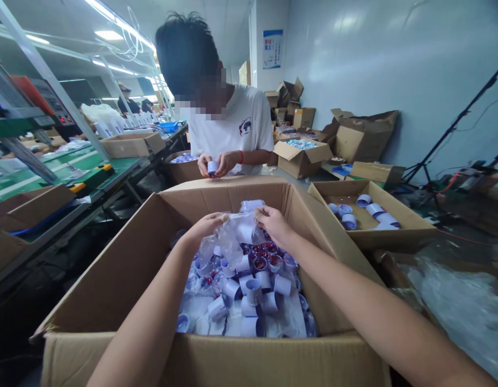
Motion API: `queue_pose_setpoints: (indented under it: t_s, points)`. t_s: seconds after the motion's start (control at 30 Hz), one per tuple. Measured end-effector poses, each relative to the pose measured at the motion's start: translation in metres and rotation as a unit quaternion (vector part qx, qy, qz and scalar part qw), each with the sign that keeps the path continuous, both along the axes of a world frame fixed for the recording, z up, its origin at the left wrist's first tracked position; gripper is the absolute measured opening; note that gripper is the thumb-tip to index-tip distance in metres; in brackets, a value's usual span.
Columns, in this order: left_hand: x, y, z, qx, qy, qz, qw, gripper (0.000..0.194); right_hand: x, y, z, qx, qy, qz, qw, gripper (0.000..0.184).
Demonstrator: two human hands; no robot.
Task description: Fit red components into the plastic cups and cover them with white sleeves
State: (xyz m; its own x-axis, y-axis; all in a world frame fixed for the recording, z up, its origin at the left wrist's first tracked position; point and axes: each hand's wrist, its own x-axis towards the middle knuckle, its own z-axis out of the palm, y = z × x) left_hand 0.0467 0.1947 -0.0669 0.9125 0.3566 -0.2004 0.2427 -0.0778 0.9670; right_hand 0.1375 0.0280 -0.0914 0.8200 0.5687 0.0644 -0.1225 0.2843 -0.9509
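Both my arms reach into a large cardboard box (112, 279) in front of me. My left hand (204, 226) and my right hand (275, 223) each pinch the top of a clear plastic bag (236, 231) that holds small white-and-blue cylindrical parts. Under the bag, several more of these parts (249, 290), some showing red copper coils inside, lie loose in the box. Both hands are closed on the bag's film.
A person in a white T-shirt (232, 123) sits opposite, holding one part (212, 167) in both hands. A shallow box (373, 220) with a few parts stands at right. A green conveyor bench (51, 172) runs along the left; more cartons are stacked behind.
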Motion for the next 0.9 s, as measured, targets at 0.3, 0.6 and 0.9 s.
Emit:
queue_pose_setpoints:
  t_s: [0.3, 0.6, 0.9]
  points:
    - [-0.006, -0.002, -0.004, 0.191, 0.072, -0.169, 0.964, 0.055, 0.003, -0.002, 0.008, 0.12, 0.163, -0.066, 0.977, 0.026]
    - [0.001, -0.023, -0.01, 0.344, -0.058, -0.16, 0.923, 0.025, 0.003, -0.003, 0.012, 0.128, 0.198, -0.065, 0.97, 0.016]
    - [0.002, -0.019, 0.002, 0.346, -0.09, -0.098, 0.929, 0.029, 0.023, -0.013, 0.016, 0.03, 0.165, -0.155, 0.974, 0.017]
